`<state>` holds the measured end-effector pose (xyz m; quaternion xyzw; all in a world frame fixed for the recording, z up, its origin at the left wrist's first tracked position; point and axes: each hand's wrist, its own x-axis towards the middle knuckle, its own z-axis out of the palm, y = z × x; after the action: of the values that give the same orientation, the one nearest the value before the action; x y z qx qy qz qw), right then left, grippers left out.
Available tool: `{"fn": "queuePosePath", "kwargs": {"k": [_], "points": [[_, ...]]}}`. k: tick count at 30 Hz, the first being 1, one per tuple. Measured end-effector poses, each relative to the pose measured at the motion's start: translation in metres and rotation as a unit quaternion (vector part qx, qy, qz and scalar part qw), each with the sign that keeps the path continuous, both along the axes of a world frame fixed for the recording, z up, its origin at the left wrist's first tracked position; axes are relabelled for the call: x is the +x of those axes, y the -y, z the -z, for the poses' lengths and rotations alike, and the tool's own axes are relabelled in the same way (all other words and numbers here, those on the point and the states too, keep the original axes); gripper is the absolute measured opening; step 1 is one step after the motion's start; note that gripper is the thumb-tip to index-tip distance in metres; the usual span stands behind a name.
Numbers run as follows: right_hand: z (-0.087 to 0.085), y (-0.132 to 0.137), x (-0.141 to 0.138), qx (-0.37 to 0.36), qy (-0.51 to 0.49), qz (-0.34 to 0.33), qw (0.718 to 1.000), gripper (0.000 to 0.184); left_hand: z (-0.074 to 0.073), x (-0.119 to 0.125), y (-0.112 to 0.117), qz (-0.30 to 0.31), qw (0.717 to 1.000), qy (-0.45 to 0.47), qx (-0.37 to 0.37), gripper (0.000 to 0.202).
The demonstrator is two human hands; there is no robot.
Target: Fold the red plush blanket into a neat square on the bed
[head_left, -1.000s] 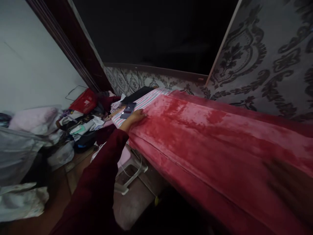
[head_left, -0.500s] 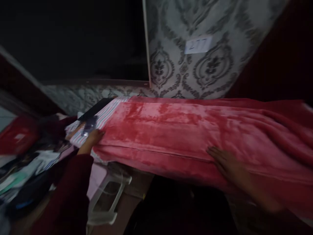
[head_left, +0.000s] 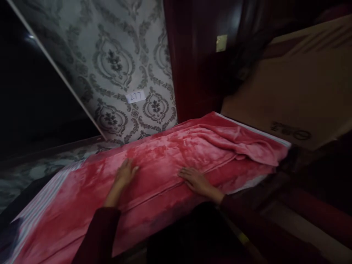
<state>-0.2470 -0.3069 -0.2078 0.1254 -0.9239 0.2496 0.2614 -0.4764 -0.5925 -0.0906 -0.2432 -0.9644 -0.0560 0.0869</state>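
Observation:
A red plush blanket point(head_left: 159, 161) lies folded lengthwise along a long surface, its nap showing lighter and darker patches. My left hand point(head_left: 125, 173) rests flat on its upper layer, fingers stretched and thumb apart. To the right, my right hand point(head_left: 195, 180) lies with fingers extended on the blanket near the folded edge. Neither hand grasps the fabric. Loose wrinkles bunch up at the blanket's right end. Under its left end a striped cloth point(head_left: 52, 194) sticks out.
A large cardboard box point(head_left: 297, 84) stands behind the right end. Patterned wallpaper point(head_left: 115, 62) carries a paper label point(head_left: 136, 96) reading 277. A dark screen point(head_left: 41, 84) is at left, and a dark red door or panel point(head_left: 195, 62) with a light switch point(head_left: 221, 43) stands behind.
My view has swung right, bringing the cardboard box into sight. My left hand has left the blanket's left end and now lies on its middle, closer to my right hand.

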Motion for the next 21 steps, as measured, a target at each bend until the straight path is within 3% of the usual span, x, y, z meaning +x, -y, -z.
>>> {"fn": "queuePosePath", "kwargs": {"k": [4,6,8,10,12,14,17,21], "points": [[-0.008,-0.033,0.033,-0.080,-0.037,-0.009,0.996,0.040,0.020,0.014,-0.079,0.036,0.998,0.016,-0.041,0.060],[-0.021,-0.075,0.057,-0.137,-0.074,0.068,0.985,0.037,0.034,0.021,-0.099,0.030,0.998,0.010,-0.050,0.061],[-0.041,-0.128,0.082,-0.178,-0.112,0.208,0.955,0.034,0.047,0.025,-0.105,0.027,0.999,-0.008,-0.045,0.062],[-0.063,-0.184,0.101,-0.197,-0.129,0.354,0.905,0.033,0.056,0.025,-0.103,0.029,0.999,-0.026,-0.030,0.063],[-0.081,-0.230,0.109,-0.205,-0.091,0.445,0.867,0.033,0.060,0.023,-0.100,0.031,0.999,-0.028,-0.021,0.064],[-0.091,-0.262,0.103,-0.208,-0.056,0.460,0.862,0.028,0.061,0.021,-0.099,0.031,0.999,-0.033,-0.022,0.063],[-0.090,-0.284,0.080,-0.216,0.001,0.437,0.873,0.020,0.062,0.019,-0.101,0.019,0.998,-0.053,-0.041,0.061],[-0.080,-0.297,0.046,-0.240,0.046,0.429,0.870,0.035,0.059,0.020,-0.101,0.021,0.994,-0.063,-0.082,0.059]]}}
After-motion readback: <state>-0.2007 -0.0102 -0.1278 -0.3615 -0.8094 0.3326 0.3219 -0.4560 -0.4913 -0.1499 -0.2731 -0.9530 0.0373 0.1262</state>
